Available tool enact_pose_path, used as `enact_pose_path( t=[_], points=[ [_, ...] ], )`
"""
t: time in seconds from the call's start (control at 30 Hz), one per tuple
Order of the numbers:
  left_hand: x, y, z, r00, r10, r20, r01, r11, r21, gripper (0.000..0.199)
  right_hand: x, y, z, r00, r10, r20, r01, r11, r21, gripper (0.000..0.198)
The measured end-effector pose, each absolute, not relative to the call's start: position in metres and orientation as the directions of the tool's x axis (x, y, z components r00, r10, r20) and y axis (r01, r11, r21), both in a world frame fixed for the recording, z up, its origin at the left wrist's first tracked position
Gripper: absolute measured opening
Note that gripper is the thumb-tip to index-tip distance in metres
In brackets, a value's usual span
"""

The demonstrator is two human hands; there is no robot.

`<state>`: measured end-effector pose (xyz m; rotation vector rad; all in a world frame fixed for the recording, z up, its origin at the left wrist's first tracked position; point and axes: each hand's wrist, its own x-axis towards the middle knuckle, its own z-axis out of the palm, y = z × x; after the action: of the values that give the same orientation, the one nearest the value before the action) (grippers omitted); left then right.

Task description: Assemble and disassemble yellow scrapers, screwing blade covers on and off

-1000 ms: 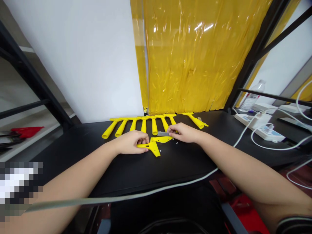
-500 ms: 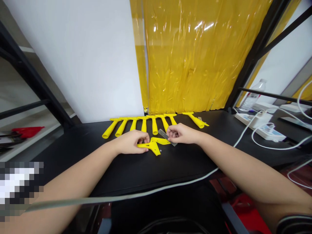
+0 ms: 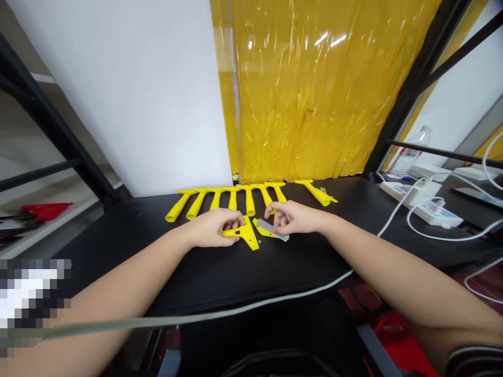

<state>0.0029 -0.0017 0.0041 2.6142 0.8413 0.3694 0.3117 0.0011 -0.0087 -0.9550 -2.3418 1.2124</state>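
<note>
My left hand [image 3: 218, 228] is closed around the handle of a yellow plastic scraper [image 3: 248, 235], whose wide head points toward the right. A flat yellow piece with holes [image 3: 258, 229] lies just right of that head. Over this piece rests a thin grey blade [image 3: 272, 229], partly covering it. My right hand [image 3: 291, 217] has its thumb and curled fingers at the blade's right part, with the index finger lifted away. The underside of the blade and the fingertips behind it are hidden. A tiny round bit [image 3: 259, 242] lies on the black tabletop [image 3: 220, 277] near the scraper head.
Several yellow scraper handles [image 3: 217, 200] stand in a row along the back edge. Another yellow handle [image 3: 316, 193] lies apart to the right, beside small loose pieces. A power strip [image 3: 422, 205], a bottle [image 3: 411, 152] and white cables are at the right. One cable [image 3: 251, 303] crosses in front.
The blade has shifted down and right and now overlaps the flat yellow piece, which has turned and moved away from the scraper head. My right index finger has lifted. The left hand still holds the scraper.
</note>
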Motion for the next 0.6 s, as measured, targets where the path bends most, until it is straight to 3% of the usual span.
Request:
enact_pose_path(
  t=[0.27,0.4,0.5,0.6],
  points=[
    [0.001,0.0,0.003,0.794,0.588,0.153,0.499,-0.775,0.387,0.03,0.314,0.002,-0.008,-0.688,0.715,-0.12,0.41,0.248,-0.878,0.045],
    [0.002,-0.001,0.003,0.79,0.594,0.152,0.507,-0.772,0.382,0.03,0.322,0.006,-0.004,-0.729,0.666,-0.159,0.347,0.159,-0.924,0.046],
    [0.002,-0.002,0.004,0.786,0.598,0.158,0.513,-0.772,0.374,0.031,0.33,0.01,0.0,-0.737,0.671,-0.082,0.215,0.117,-0.97,0.043],
    [0.002,-0.003,0.005,0.784,0.601,0.153,0.517,-0.77,0.375,0.031,0.342,0.016,0.004,-0.617,0.787,0.003,0.112,0.092,-0.99,0.048]
  ],
)
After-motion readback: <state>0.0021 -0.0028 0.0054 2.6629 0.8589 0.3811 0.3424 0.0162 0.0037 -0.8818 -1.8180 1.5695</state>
